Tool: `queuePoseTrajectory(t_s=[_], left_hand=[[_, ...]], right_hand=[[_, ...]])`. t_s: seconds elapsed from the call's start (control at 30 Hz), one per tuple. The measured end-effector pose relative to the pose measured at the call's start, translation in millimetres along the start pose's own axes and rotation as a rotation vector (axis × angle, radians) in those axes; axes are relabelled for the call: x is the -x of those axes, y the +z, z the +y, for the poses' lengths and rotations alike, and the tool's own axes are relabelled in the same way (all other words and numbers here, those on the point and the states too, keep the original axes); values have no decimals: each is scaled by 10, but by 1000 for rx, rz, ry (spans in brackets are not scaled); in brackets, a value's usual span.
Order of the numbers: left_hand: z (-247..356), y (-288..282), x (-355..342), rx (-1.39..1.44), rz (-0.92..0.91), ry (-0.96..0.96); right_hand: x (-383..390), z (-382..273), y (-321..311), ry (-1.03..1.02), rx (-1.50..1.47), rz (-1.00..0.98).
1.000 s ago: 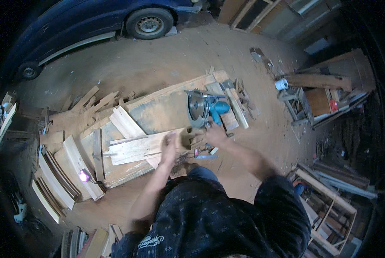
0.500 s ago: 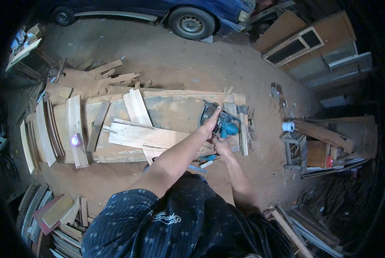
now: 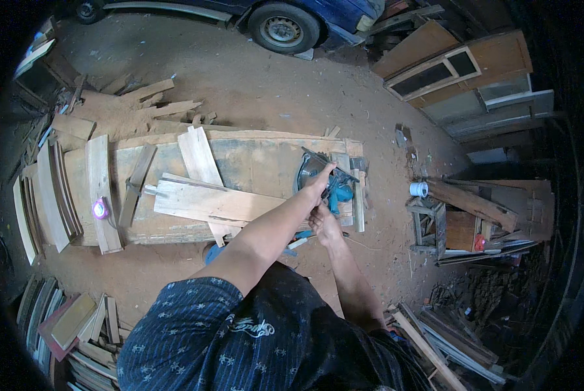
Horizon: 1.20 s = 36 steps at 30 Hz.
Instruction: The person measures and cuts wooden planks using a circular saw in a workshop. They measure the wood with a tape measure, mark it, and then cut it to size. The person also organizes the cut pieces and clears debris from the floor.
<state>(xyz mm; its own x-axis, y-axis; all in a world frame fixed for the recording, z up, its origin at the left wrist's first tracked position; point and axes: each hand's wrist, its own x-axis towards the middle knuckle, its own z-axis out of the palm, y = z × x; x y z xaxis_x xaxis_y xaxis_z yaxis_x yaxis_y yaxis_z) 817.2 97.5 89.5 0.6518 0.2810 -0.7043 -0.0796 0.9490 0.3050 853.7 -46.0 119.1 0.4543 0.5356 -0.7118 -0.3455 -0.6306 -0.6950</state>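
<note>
Circular saw point(image 3: 340, 192), teal and dark, is sitting at the right end of a wooden bench point(image 3: 259, 156). The left hand point(image 3: 319, 181) is touching its dark side; the right hand point(image 3: 326, 226) is curling just below. How tightly either grip is closing, I cannot tell. Leftward, one pale plank point(image 3: 207, 202) is lying across another; beyond, a blue vehicle point(image 3: 341, 12) is standing.

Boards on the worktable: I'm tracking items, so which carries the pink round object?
The long pale board just left of the short darker board; only it bears the pink object.
</note>
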Motion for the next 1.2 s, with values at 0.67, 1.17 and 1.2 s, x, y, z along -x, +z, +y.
queuePoseTrajectory(t_s=[0.67, 1.17, 1.2], left_hand=[[-220, -283, -219, -79, 31, 105], [653, 444, 4097, -415, -1641, 692], [628, 369, 4200, -458, -1665, 656]], right_hand=[[154, -180, -138, -977, 1614, 126], [-280, 282, 397, 133, -1052, 65], [-186, 256, 396, 107, -1018, 98]])
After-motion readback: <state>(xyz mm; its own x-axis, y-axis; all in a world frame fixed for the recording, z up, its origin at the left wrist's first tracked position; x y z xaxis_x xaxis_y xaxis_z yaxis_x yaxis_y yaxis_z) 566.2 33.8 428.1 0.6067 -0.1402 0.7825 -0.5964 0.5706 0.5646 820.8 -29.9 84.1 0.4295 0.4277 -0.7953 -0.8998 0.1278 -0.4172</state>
